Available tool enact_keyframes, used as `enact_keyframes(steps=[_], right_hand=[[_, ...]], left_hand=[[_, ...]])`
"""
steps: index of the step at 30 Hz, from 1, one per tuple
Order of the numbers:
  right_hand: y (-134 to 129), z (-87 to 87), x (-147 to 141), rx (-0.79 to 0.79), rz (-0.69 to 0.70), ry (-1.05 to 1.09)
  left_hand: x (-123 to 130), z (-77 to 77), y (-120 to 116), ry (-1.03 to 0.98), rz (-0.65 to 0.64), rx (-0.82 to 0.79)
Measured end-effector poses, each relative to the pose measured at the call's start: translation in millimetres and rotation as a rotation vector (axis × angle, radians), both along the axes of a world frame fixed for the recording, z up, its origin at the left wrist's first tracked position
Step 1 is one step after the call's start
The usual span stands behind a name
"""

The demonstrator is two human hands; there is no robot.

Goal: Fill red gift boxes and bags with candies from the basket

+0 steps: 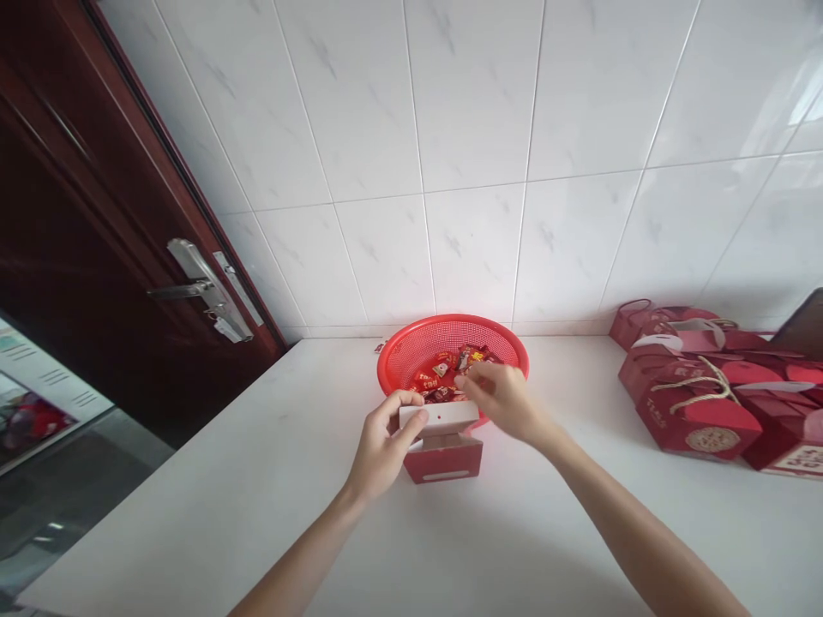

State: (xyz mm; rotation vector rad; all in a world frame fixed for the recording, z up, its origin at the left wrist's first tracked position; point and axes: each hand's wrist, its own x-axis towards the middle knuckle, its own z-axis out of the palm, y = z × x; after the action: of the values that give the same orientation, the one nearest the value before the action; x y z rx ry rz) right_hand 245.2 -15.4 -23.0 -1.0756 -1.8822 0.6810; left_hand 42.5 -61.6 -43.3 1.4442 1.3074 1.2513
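Observation:
A small red gift box (443,464) stands on the white table with its white inner flap raised. My left hand (384,441) pinches the left side of that flap between thumb and fingers. Behind the box sits a red plastic mesh basket (395,353) with wrapped candies (472,356) inside, mostly in red wrappers. Over the basket's near right side, just above and behind the flap, is my right hand (505,401) with its fingers closed together. What it holds, if anything, cannot be made out. The flap hides the inside of the box.
Several red gift boxes (691,416), some with twine handles, stand clustered at the right of the table (289,480). A dark flat object (803,330) leans at the right edge. White tiled wall (476,240) rises behind; a dark red door (129,197) with a metal handle is at left.

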Motion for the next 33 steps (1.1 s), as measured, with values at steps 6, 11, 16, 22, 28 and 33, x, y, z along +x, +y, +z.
enact_keyframes(steps=[6,11,16,22,28,33], right_hand=[[52.4,0.4,14.3,-0.019,-0.108,0.216],[76.3,-21.4,6.2,-0.124,-0.165,0.239],[86.5,-38.5,1.3,-0.175,-0.167,0.244],[91.1,-49.7,6.7,-0.268,-0.142,0.296],[92.7,-51.6,1.0,-0.31,-0.136,0.388],[96.9,-51.1,-6.1,-0.317,-0.176,0.475]], left_hand=[[-2.8,9.0,20.1,0.078,-0.041,0.038],[-17.0,17.8,39.5,-0.055,-0.067,0.032],[-35.2,12.7,96.8,0.073,-0.102,-0.001],[-22.8,-5.0,176.2,0.86,-0.256,-0.087],[0.2,-7.8,220.0,1.087,-0.39,-0.138],[16.6,-15.7,241.7,1.164,-0.477,-0.094]])
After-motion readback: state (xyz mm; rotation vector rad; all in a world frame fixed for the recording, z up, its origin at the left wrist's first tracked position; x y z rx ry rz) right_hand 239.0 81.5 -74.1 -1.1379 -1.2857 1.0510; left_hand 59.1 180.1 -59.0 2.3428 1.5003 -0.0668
